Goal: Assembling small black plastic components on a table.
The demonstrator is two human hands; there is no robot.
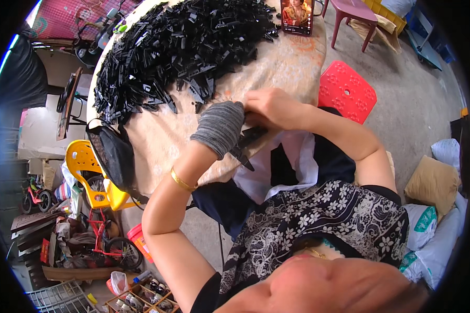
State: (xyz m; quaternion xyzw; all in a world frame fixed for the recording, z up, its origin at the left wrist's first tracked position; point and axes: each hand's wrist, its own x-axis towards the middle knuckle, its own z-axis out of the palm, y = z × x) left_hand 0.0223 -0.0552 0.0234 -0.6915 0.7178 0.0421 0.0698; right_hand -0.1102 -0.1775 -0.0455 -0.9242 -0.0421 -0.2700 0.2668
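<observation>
My left hand (pixel 220 126), in a grey striped knit covering, is closed at the table's near edge. Dark pointed black plastic pieces (pixel 241 156) stick out beneath it, and it appears to grip them. Touching its fingertips, my right hand (pixel 271 107) is bare with its fingers curled in a pinch. Whatever lies between those fingers is hidden. Beyond both hands a large heap of black plastic pieces (pixel 177 57) covers the far part of the cloth-covered table (pixel 151 141). A few loose pieces lie at the heap's near edge.
A phone (pixel 296 18) stands at the table's far right. Right of the table are a red stool (pixel 347 91) and a maroon chair (pixel 354 11). A yellow chair (pixel 86 169) and black mesh bag (pixel 109 156) flank its left side. Sacks (pixel 432 182) lie at right.
</observation>
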